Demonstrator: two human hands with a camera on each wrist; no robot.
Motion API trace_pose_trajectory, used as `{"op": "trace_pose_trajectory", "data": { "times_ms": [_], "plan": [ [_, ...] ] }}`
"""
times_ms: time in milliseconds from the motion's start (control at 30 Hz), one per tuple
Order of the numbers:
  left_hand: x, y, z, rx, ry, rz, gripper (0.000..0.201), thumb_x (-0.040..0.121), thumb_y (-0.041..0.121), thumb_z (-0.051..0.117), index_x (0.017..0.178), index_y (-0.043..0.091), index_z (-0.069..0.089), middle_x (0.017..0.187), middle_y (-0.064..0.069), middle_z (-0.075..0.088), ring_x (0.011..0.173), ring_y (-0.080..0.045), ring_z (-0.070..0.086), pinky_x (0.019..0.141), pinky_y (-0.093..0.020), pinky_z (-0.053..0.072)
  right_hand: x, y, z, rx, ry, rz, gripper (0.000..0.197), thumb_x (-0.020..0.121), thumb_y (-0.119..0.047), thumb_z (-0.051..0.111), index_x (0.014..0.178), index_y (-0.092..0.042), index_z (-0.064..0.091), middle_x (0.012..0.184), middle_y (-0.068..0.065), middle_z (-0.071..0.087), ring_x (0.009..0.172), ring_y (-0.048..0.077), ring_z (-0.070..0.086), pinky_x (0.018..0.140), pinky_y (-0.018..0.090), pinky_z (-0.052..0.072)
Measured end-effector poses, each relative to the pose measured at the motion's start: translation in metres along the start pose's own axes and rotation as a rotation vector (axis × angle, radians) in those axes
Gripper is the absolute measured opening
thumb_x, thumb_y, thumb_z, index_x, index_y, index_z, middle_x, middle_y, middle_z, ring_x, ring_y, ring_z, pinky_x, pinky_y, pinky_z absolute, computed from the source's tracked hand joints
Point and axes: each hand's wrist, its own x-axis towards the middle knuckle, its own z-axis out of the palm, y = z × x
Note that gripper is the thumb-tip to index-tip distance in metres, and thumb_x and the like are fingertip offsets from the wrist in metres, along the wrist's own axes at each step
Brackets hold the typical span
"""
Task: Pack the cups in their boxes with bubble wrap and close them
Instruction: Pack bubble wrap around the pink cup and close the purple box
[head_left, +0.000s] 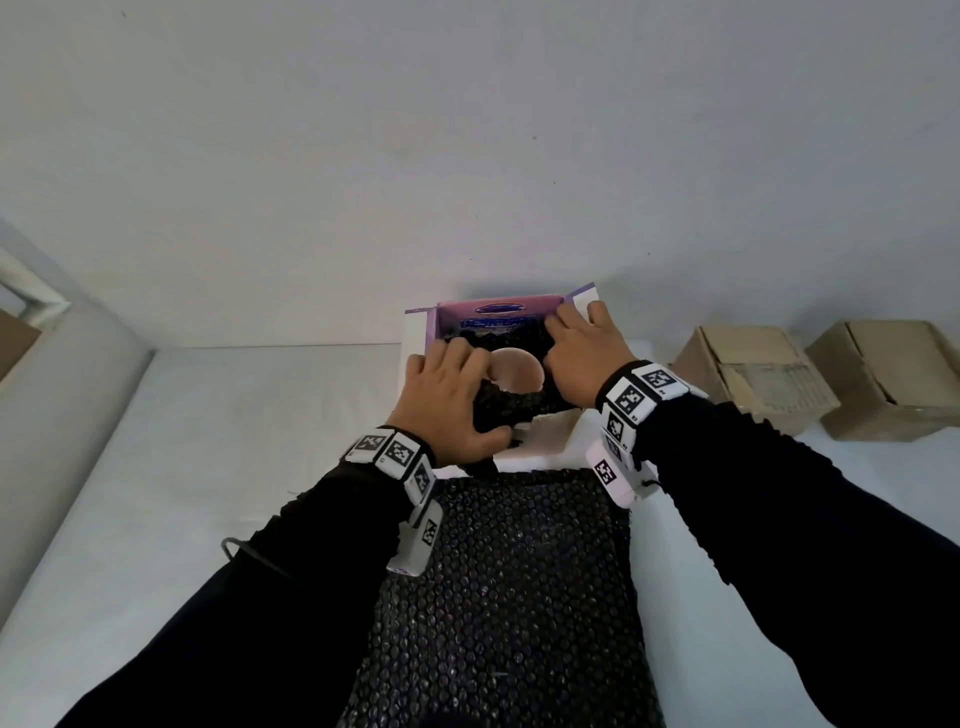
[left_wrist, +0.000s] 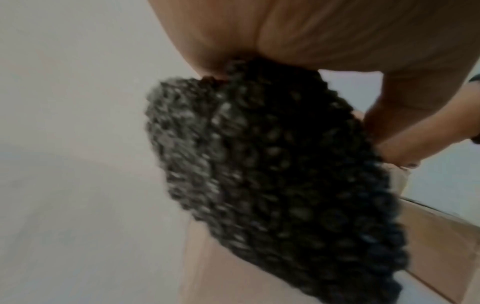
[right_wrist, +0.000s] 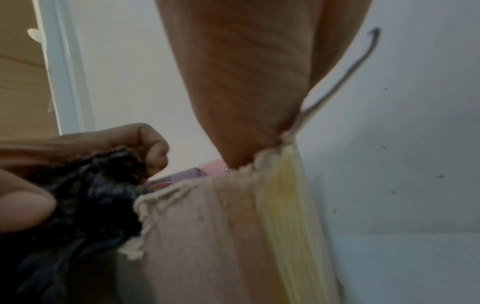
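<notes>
An open white box (head_left: 550, 441) with a purple inside stands at the table's far middle. In it sits a pinkish-brown cup (head_left: 517, 371), partly wrapped in black bubble wrap (head_left: 519, 402). My left hand (head_left: 452, 410) grips the wrap at the box's near left, fingers and thumb curled round it. The left wrist view shows the same bunched wrap (left_wrist: 272, 164) under the palm. My right hand (head_left: 582, 358) lies over the box's right side, its fingers reaching flat onto the wrap inside and its thumb by the flap. Its palm rests on the box wall (right_wrist: 207, 236).
A large sheet of black bubble wrap (head_left: 509, 597) lies flat on the white table (head_left: 208, 467) between my arms. Two brown cardboard boxes (head_left: 753, 379) (head_left: 888, 379) stand at the right against the wall. A wall runs close behind the box.
</notes>
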Motion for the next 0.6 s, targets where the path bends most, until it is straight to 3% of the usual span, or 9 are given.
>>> {"op": "trace_pose_trajectory", "data": {
  "times_ms": [67, 133, 233, 367, 433, 500, 600],
  "plan": [
    [-0.008, -0.01, -0.004, -0.067, 0.021, 0.001, 0.062, 0.059, 0.06, 0.053, 0.106, 0.019, 0.048, 0.102, 0.002, 0.043, 0.092, -0.02, 0.039, 0.077, -0.038, 0.036, -0.004, 0.001, 0.001, -0.004, 0.067, -0.003, 0.026, 0.083, -0.016, 0.052, 0.102, -0.023, 0.068, 0.111, 0.0, 0.061, 0.126, 0.025, 0.034, 0.09, 0.043, 0.014],
    [-0.013, -0.014, -0.011, -0.198, -0.005, 0.011, 0.052, 0.062, 0.047, 0.056, 0.105, 0.019, 0.047, 0.099, 0.003, 0.046, 0.087, -0.019, 0.045, 0.074, -0.038, 0.043, -0.007, -0.001, 0.003, 0.047, 0.038, -0.009, 0.028, 0.082, -0.013, 0.048, 0.107, -0.022, 0.057, 0.094, -0.002, 0.068, 0.121, 0.024, 0.036, 0.09, 0.043, 0.013],
    [-0.012, -0.014, -0.021, -0.283, -0.114, 0.012, 0.037, 0.065, 0.032, 0.058, 0.101, 0.022, 0.055, 0.096, 0.003, 0.052, 0.08, -0.018, 0.054, 0.069, -0.036, 0.05, -0.008, -0.003, 0.002, 0.099, -0.001, 0.016, 0.022, 0.079, -0.014, 0.049, 0.099, -0.021, 0.057, 0.086, -0.001, 0.067, 0.115, 0.023, 0.04, 0.091, 0.043, 0.013],
    [0.001, -0.017, -0.036, -0.333, -0.252, -0.052, 0.029, 0.069, 0.015, 0.071, 0.096, 0.024, 0.068, 0.1, 0.001, 0.057, 0.091, -0.016, 0.056, 0.084, -0.03, 0.047, -0.013, -0.005, 0.001, 0.082, 0.287, 0.041, 0.016, 0.073, -0.032, 0.056, 0.081, -0.023, 0.065, 0.087, -0.002, 0.06, 0.095, 0.024, 0.05, 0.079, 0.038, 0.02],
    [0.01, -0.017, -0.046, -0.403, -0.188, -0.094, 0.031, 0.065, 0.01, 0.074, 0.089, 0.027, 0.064, 0.099, -0.001, 0.058, 0.091, -0.016, 0.055, 0.082, -0.026, 0.044, -0.017, -0.008, 0.0, 0.33, 0.321, -0.047, 0.034, 0.076, -0.05, 0.043, 0.092, -0.027, 0.062, 0.088, -0.008, 0.06, 0.097, 0.02, 0.048, 0.077, 0.036, 0.021],
    [0.019, -0.016, -0.053, -0.479, -0.129, -0.141, 0.031, 0.064, 0.007, 0.074, 0.085, 0.027, 0.062, 0.095, 0.001, 0.061, 0.087, -0.014, 0.057, 0.075, -0.018, 0.042, -0.021, -0.012, -0.004, 0.691, 0.235, -0.132, 0.045, 0.076, -0.058, 0.044, 0.11, -0.031, 0.056, 0.099, -0.015, 0.064, 0.105, 0.011, 0.049, 0.086, 0.035, 0.027],
    [0.028, -0.01, -0.052, -0.62, -0.034, -0.24, 0.028, 0.067, 0.006, 0.075, 0.084, 0.023, 0.061, 0.083, 0.008, 0.063, 0.077, -0.008, 0.057, 0.067, -0.011, 0.042, -0.026, -0.014, -0.006, 1.125, 0.211, -0.12, 0.043, 0.08, -0.044, 0.056, 0.118, -0.025, 0.054, 0.106, -0.012, 0.069, 0.106, 0.003, 0.06, 0.097, 0.032, 0.041]
  ]
}}
